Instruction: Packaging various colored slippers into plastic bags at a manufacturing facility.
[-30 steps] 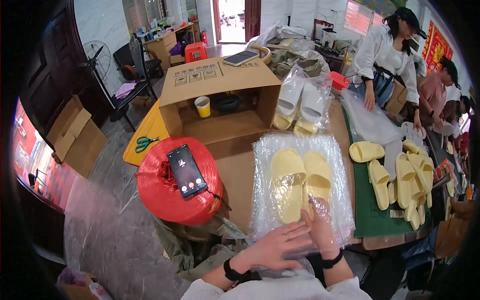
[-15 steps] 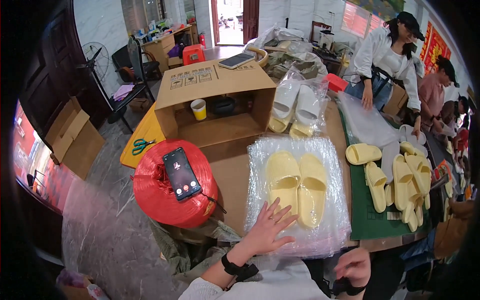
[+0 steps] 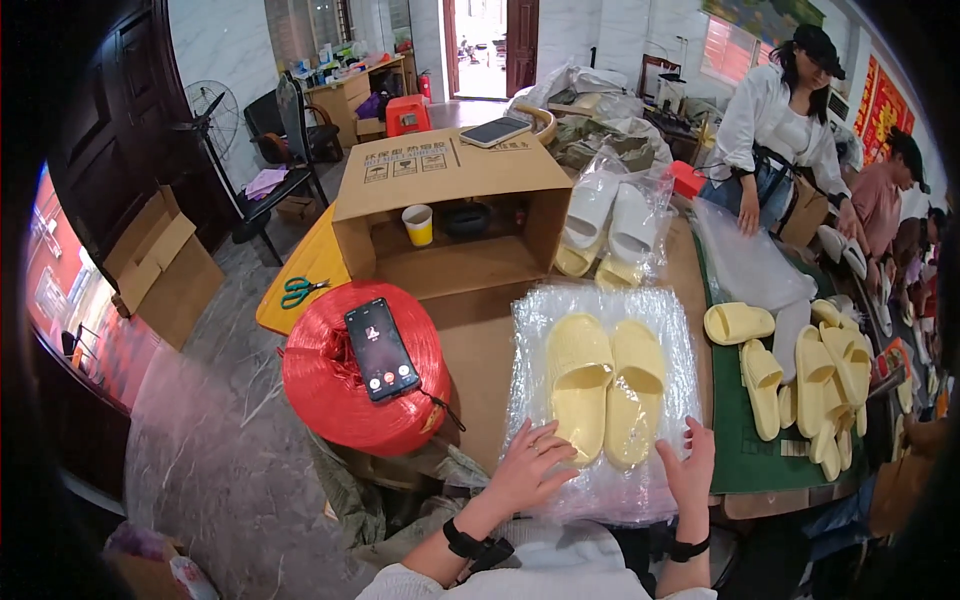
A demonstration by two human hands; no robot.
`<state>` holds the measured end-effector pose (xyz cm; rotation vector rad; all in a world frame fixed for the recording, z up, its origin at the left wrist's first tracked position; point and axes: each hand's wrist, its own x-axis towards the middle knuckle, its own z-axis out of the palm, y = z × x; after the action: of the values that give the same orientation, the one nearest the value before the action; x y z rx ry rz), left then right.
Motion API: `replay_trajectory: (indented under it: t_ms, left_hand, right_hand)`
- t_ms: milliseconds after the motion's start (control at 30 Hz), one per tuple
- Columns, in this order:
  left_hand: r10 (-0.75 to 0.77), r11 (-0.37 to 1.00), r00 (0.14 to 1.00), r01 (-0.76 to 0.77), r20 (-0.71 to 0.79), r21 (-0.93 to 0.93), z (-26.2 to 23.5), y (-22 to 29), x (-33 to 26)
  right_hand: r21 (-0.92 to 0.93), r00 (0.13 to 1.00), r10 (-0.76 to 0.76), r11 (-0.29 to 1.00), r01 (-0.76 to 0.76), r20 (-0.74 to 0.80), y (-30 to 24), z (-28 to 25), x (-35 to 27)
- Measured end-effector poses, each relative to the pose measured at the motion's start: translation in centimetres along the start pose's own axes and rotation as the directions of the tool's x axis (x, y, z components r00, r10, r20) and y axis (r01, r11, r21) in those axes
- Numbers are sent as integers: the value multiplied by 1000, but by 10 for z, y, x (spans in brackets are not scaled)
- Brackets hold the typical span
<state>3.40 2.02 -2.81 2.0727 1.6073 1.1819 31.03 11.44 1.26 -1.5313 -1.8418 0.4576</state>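
As a pair of yellow slippers (image 3: pixel 605 385) lies on the bubble wrap sheet (image 3: pixel 600 400), the left hand (image 3: pixel 528 470) and right hand (image 3: pixel 690 468) press open-fingered on its near edge, gripping nothing; folding it over the pair looks next.

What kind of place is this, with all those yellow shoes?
It looks like a small packing workshop for slippers. A pair of yellow slippers lies in a clear plastic bag under the person's left hand and right hand, more loose slippers lie nearby, and an open cardboard box stands behind.
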Motion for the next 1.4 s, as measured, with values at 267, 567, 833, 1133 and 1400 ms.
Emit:
replay_trajectory:
  t_ms: [267,567,833,1133,1400]
  left_hand:
    - [-41,998,999,41,3,-40,2,-3,-2]
    - [-45,998,999,47,27,-49,3,-5,-3]
    - [-41,998,998,43,36,-36,2,-7,-3]
    - [-38,999,999,39,33,-36,2,-7,1]
    - [-38,998,999,39,30,-50,5,-9,-7]
  right_hand:
    - [31,980,135,990,-141,145,32,15,-2]
    - [97,985,94,989,-109,148,43,21,-5]
    - [105,987,74,991,-89,143,38,21,-4]
    - [80,985,79,993,-92,151,40,21,-1]
    - [73,977,116,989,-130,177,37,20,-4]
